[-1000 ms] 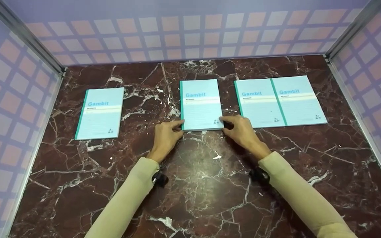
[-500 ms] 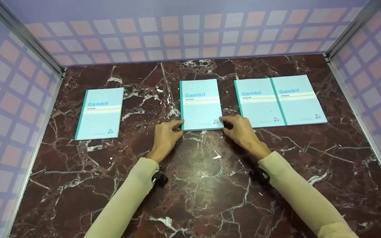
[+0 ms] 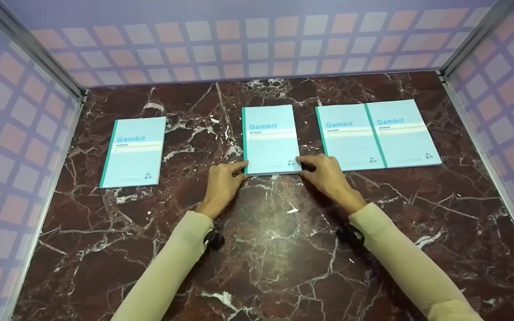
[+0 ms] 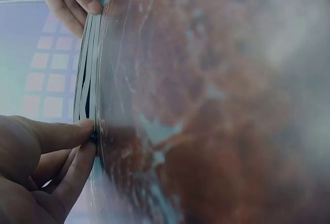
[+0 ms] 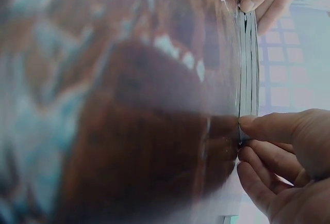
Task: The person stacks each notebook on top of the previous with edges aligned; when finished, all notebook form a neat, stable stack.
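A pale blue "Gambit" notebook (image 3: 269, 142) with a green spine lies flat in the middle of the table. In both wrist views its near edge shows several thin layers with narrow gaps, so it may be a stack. My left hand (image 3: 223, 183) pinches the lower left corner at the spine with thumb and forefinger. At the lower right corner, my right hand (image 3: 326, 178) does the same, its other fingers bent below in the right wrist view. That hand is also close to a second notebook (image 3: 348, 145), which lies beside another matching notebook (image 3: 404, 142).
A further notebook (image 3: 134, 156) lies alone at the left. The dark red marbled table (image 3: 275, 258) is bounded by a patterned back wall (image 3: 257, 44) and side panels. Dark wrist cameras (image 3: 214, 240) sit below both cuffs.
Hands and notebooks hold the same places on the table; only the head view has shifted very slightly.
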A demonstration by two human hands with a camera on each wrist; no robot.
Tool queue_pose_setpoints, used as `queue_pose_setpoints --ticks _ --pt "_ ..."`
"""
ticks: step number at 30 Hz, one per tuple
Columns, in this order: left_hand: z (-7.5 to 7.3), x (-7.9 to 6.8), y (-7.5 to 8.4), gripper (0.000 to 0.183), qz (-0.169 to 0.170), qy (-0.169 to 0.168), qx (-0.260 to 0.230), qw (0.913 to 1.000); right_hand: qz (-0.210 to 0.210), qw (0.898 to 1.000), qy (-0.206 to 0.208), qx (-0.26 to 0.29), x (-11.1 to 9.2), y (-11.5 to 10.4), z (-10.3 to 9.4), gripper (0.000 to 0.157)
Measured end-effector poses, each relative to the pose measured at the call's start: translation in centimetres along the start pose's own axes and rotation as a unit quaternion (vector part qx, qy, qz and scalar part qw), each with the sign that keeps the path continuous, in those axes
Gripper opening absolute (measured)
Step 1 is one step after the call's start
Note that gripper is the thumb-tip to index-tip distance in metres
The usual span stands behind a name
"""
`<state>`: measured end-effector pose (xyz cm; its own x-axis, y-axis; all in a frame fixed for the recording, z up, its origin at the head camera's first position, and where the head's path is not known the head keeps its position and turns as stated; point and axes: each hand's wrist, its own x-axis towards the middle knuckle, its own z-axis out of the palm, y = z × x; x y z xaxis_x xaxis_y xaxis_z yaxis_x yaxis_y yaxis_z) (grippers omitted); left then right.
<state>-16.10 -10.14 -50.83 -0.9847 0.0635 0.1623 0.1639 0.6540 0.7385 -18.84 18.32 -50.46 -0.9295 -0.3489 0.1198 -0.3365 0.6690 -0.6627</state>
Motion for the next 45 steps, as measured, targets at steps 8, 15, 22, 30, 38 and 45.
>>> queue_pose_setpoints --ticks 8,15,22,30,38,45 --pt "0.1 0.0 0.2 0.031 0.039 0.012 0.02 0.999 0.003 1.0 -0.001 -0.004 0.1 0.1 -0.1 0.039" --pt "0.1 -0.3 0.0 0.028 0.01 0.018 -0.01 0.9997 -0.007 1.0 -0.016 0.003 0.1 0.1 -0.5 0.042" --pt "0.0 -0.4 0.0 0.03 -0.018 0.049 -0.053 0.9972 0.003 1.0 -0.001 0.026 -0.1 0.7 -1.4 0.047" --pt "-0.2 0.1 0.9 0.031 -0.037 0.074 -0.082 0.9932 0.0 0.999 0.028 0.031 -0.2 1.2 -3.0 0.045" --pt "1.4 0.9 2.4 0.033 -0.02 0.055 -0.124 0.9906 -0.007 0.998 0.059 0.03 -0.2 2.3 -4.2 0.042" --pt "3.2 1.8 4.3 0.034 -0.002 0.041 -0.157 0.9867 0.0 0.996 0.082 0.033 -0.3 3.5 -5.4 0.041"
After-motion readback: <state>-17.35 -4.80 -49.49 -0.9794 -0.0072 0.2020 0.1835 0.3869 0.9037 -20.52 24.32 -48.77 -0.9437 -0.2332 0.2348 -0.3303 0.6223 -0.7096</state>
